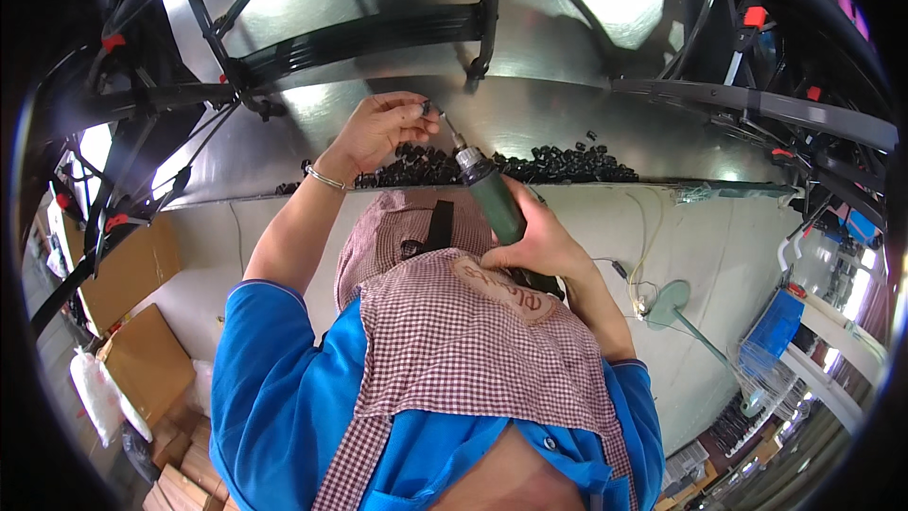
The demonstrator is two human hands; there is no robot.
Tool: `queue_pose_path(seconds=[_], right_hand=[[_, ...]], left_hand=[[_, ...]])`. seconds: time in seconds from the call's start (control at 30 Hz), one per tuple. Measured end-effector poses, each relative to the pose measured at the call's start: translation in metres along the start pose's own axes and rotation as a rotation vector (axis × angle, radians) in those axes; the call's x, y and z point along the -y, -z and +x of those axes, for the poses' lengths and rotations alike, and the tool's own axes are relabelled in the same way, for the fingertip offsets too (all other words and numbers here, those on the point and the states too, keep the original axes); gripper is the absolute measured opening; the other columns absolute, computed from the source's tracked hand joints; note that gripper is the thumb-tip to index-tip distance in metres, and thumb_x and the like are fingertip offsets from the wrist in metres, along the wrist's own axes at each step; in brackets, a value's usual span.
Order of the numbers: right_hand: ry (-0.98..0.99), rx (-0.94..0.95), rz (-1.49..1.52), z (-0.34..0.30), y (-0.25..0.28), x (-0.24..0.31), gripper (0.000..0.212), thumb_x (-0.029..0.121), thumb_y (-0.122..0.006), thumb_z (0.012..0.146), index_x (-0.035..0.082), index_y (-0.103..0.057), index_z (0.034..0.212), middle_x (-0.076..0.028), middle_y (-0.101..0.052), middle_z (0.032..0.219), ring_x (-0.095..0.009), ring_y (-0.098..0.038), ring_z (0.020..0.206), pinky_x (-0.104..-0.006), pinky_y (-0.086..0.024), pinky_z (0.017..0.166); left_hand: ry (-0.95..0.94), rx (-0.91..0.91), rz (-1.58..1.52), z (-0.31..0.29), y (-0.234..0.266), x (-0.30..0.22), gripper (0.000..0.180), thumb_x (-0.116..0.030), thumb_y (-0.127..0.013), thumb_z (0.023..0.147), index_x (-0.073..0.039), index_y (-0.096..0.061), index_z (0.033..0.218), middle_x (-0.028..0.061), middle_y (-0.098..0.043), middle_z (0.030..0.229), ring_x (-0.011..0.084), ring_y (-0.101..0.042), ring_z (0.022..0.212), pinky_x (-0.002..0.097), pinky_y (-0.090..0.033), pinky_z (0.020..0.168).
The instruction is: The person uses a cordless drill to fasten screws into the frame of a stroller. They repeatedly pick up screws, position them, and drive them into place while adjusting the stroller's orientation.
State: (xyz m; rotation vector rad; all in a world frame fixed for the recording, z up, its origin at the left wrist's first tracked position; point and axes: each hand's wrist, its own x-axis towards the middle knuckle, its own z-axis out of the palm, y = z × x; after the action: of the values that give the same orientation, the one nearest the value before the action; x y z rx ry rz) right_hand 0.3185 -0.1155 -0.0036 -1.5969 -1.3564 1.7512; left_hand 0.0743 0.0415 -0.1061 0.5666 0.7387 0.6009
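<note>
My right hand [541, 235] is wrapped round a green electric screwdriver [494, 197], its bit pointing up and to the left. Between the fingertips of my left hand [380, 127] is a small black plastic part [426, 108]. The bit's tip is close beside that part; whether they touch is too small to tell. Below both, along the near edge of a shiny metal table [700, 156], lies a heap of similar small black parts [579, 165], partly hidden behind my left hand and the screwdriver.
Black tubular frames with a curved slat [359, 38] stand over the table's far side. More frames with red pieces [754, 16] flank it on the right and left. Cardboard boxes [147, 360] sit at lower left. A stand with a round green base [670, 305] is at right.
</note>
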Motion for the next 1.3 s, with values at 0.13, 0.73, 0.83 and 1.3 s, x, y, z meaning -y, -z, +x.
queue_pose_path(seconds=[0.13, 0.73, 0.83, 1.3], right_hand=[[0.011, 0.007, -0.006, -0.012, 0.016, 0.000, 0.108, 0.023, -0.092, 0.057, 0.005, -0.033, 0.147, -0.010, -0.058, 0.123, -0.020, -0.059, 0.106, -0.0321, -0.048, 0.092], [0.215, -0.190, 0.061, -0.084, 0.091, -0.065, 0.092, 0.031, -0.085, 0.062, 0.007, -0.041, 0.139, -0.017, -0.062, 0.108, -0.028, -0.061, 0.104, -0.0356, -0.048, 0.086], [0.263, -0.357, 0.162, -0.104, 0.096, -0.079, 0.096, 0.031, -0.086, 0.063, 0.004, -0.038, 0.142, -0.013, -0.062, 0.109, -0.026, -0.060, 0.104, -0.0357, -0.048, 0.088], [0.289, -0.566, 0.942, -0.194, 0.115, -0.149, 0.079, 0.003, -0.070, 0.066, 0.001, -0.038, 0.138, -0.011, -0.061, 0.089, -0.023, -0.063, 0.062, -0.0341, -0.053, 0.055]], left_hand=[[0.016, 0.138, -0.086, 0.014, -0.022, 0.000, 0.021, -0.006, -0.060, 0.095, 0.005, -0.058, 0.112, 0.0186, -0.066, 0.103, 0.0312, -0.069, 0.091, 0.0388, -0.057, 0.083], [0.250, 0.415, 0.892, 0.090, -0.190, -0.045, 0.028, -0.006, -0.072, 0.079, 0.010, -0.068, 0.102, 0.0127, -0.071, 0.092, 0.0197, -0.069, 0.089, 0.0307, -0.053, 0.083], [-0.028, 0.563, 1.034, 0.131, -0.231, -0.055, 0.040, -0.010, -0.072, 0.083, 0.007, -0.062, 0.118, 0.0107, -0.070, 0.104, 0.0204, -0.065, 0.100, 0.0318, -0.050, 0.089], [-0.862, 0.069, 0.454, 0.154, -0.460, 0.008, 0.026, -0.013, -0.074, 0.086, -0.006, -0.053, 0.073, -0.0088, -0.043, 0.063, 0.0017, -0.036, 0.058, 0.0215, -0.031, 0.051]])
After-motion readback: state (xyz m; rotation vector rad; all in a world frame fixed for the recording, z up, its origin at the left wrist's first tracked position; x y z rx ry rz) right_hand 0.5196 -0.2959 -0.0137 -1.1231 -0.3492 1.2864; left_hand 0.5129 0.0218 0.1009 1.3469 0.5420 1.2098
